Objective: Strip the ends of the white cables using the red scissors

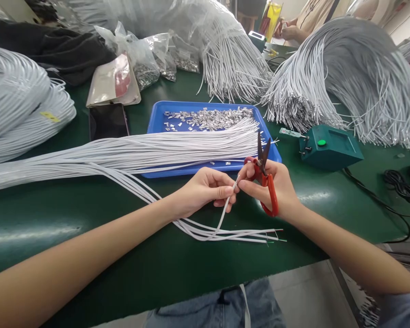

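My left hand (212, 189) pinches a white cable (224, 212) close to its end, thumb and forefinger pressed together. Red-handled scissors (272, 196) hang on my right hand (276, 184), their blades pointing up and slightly apart. The fingertips of that hand meet the same cable end. Below, several loose white cables (205, 234) lie on the table with thin coloured wires showing at their stripped ends. Behind my hands, a thick bundle of white cables (177, 146) rests across a blue tray (157, 119) that holds many small silver metal pieces (218, 119).
A teal machine (331, 146) with a green button stands at right, its black cord (372, 191) trailing off. Large grey cable bundles (294, 86) line the back; a coil (17, 100) lies left. A phone (108, 121) sits beside the tray. Another person's hands (290, 33) appear behind.
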`<state>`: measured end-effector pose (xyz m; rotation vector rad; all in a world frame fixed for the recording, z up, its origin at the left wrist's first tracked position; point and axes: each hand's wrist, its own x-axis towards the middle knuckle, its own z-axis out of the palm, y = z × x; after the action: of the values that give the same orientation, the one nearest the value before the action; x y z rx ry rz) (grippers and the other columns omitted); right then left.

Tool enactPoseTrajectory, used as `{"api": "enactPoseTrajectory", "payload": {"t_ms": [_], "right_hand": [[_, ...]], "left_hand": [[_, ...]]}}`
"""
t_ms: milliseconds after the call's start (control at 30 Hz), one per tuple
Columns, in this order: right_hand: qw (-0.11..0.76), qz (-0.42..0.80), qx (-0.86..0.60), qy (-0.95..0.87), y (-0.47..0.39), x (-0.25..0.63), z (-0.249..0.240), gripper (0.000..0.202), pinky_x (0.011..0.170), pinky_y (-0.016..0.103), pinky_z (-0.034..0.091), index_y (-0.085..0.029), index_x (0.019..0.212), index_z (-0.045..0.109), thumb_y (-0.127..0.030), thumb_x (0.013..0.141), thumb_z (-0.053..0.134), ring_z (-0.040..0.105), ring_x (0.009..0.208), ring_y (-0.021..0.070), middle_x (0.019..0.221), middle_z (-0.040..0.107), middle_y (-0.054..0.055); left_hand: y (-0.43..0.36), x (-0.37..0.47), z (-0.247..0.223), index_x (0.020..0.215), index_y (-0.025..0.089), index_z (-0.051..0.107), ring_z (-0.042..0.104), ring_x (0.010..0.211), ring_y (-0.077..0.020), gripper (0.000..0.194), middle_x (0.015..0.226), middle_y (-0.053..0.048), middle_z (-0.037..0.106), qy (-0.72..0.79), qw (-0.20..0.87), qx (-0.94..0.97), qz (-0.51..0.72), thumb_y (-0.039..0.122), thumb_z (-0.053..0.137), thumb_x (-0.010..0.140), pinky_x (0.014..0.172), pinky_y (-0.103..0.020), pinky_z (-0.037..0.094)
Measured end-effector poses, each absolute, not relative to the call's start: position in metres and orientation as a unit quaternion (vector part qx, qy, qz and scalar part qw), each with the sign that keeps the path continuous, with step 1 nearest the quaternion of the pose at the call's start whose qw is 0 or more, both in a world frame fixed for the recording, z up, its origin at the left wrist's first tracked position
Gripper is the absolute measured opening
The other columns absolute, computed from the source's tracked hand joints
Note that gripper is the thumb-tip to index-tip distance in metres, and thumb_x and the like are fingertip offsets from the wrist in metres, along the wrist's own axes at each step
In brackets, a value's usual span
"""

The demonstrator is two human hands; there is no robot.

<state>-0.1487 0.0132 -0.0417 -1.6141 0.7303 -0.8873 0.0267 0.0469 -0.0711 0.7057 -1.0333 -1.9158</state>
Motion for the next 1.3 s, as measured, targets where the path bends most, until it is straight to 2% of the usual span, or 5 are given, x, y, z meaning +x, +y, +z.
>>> {"api": "enactPoseTrajectory", "payload": {"t_ms": [267, 467, 600, 800, 1300], "right_hand": [[0.387, -0.399, -0.767, 0.321, 0.007, -0.152, -0.049, 0.014, 0.061, 0.028, 0.043, -0.02, 0.069, 0.047, -0.013, 0.074, 0.058, 0.05, 0.064, 0.013, 0.071, 0.054, 0.0], [0.152, -0.365, -0.871, 0.293, -0.012, -0.162, -0.052, 0.017, 0.062, 0.03, 0.043, -0.021, 0.072, 0.047, -0.02, 0.074, 0.064, 0.053, 0.073, 0.019, 0.075, 0.059, 0.004], [0.072, -0.338, -0.898, 0.273, -0.015, -0.163, -0.052, 0.019, 0.059, 0.03, 0.043, -0.021, 0.073, 0.048, -0.024, 0.075, 0.067, 0.054, 0.07, 0.0204, 0.071, 0.061, 0.004], [0.028, -0.338, -0.909, 0.241, -0.013, -0.162, -0.053, 0.017, 0.054, 0.027, 0.043, -0.02, 0.072, 0.052, -0.025, 0.077, 0.068, 0.056, 0.066, 0.0182, 0.069, 0.064, 0.005], [0.069, -0.242, -0.936, 0.248, -0.018, -0.169, -0.046, 0.021, 0.054, 0.026, 0.043, -0.019, 0.068, 0.054, -0.027, 0.081, 0.068, 0.055, 0.06, 0.0152, 0.069, 0.063, 0.004]], "left_hand": [[0.044, 0.034, -0.074, 0.076, 0.009, 0.068, 0.066, 0.062, -0.013, 0.016, 0.063, -0.003, 0.064, -0.344, 0.424, 0.228, -0.806, 0.024, 0.074, 0.079, 0.061, -0.02, 0.05], [0.041, 0.039, -0.072, 0.072, 0.009, 0.066, 0.059, 0.051, -0.0084, 0.012, 0.06, 0.0, 0.059, -0.243, 0.449, 0.181, -0.841, 0.015, 0.077, 0.073, 0.054, -0.018, 0.047], [0.041, 0.038, -0.068, 0.068, 0.008, 0.065, 0.053, 0.043, -0.0062, 0.016, 0.055, 0.001, 0.055, -0.226, 0.454, 0.186, -0.842, 0.014, 0.079, 0.069, 0.048, -0.018, 0.042], [0.042, 0.038, -0.069, 0.062, 0.007, 0.061, 0.05, 0.042, -0.0052, 0.023, 0.054, 0.0, 0.053, -0.263, 0.431, 0.192, -0.842, 0.019, 0.077, 0.073, 0.044, -0.017, 0.037], [0.041, 0.04, -0.07, 0.062, 0.008, 0.063, 0.045, 0.041, -0.0048, 0.022, 0.05, 0.001, 0.051, -0.287, 0.423, 0.215, -0.832, 0.022, 0.076, 0.074, 0.045, -0.018, 0.031]]}}
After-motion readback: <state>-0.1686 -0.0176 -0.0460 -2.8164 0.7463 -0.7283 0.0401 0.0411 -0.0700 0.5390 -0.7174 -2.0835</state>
